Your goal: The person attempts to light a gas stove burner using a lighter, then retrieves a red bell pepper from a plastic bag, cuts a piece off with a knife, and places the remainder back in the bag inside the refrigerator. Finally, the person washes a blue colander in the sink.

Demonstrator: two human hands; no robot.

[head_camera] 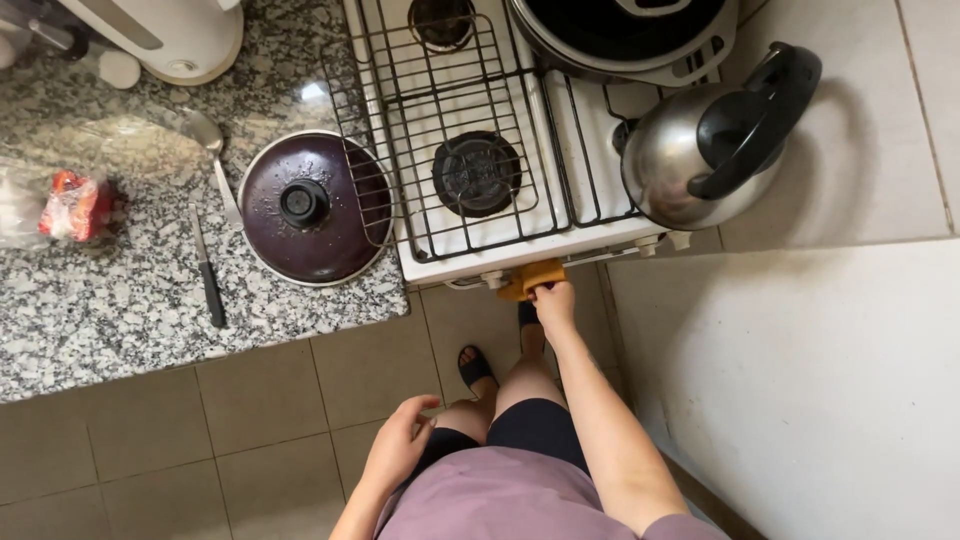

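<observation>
My right hand (555,301) reaches down to the front edge of the white gas stove (520,250) and grips a folded orange cloth (530,278) against it, just below the stove top. My left hand (398,445) hangs by my left thigh, fingers loosely curled, holding nothing. I stand right in front of the stove, my feet in dark sandals (476,367) on the tiled floor.
A steel kettle (700,145) sits on the stove's right burner and a dark pan (620,30) at the back. On the granite counter (120,310) lie a purple pot lid (312,208), a spoon (212,150), a knife (207,270) and a plastic bag (60,205). A white wall stands at the right.
</observation>
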